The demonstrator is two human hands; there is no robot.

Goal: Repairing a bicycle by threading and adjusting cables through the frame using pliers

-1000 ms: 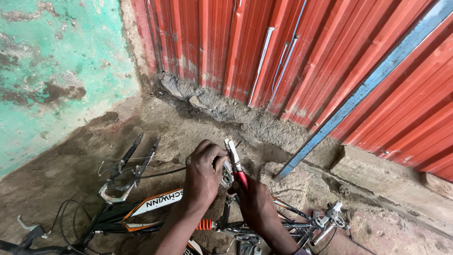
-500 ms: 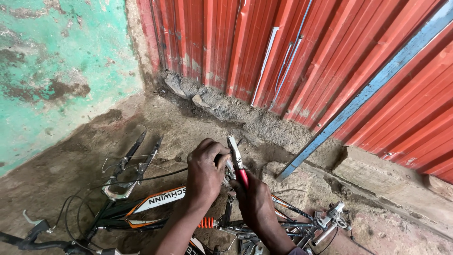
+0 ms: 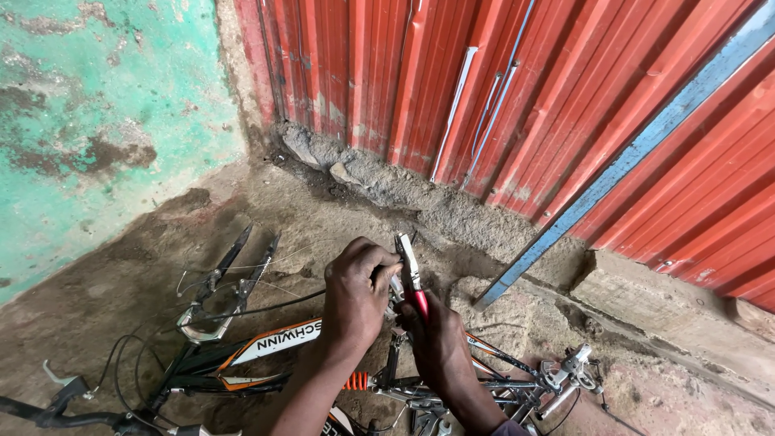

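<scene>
Red-handled pliers (image 3: 412, 278) clenched in the right hand (image 3: 440, 339), jaws pointing up and away, just beside the left hand (image 3: 355, 295). Left fingers pinched on a small part at the upturned bicycle frame (image 3: 266, 347), what exactly hidden. Seemingly mid-adjustment of a cable fitting; next, likely a firm squeeze with steady bracing. Beyond the hands, bare fork (image 3: 222, 287), dirt floor (image 3: 121, 282), red corrugated wall (image 3: 565, 105).
</scene>
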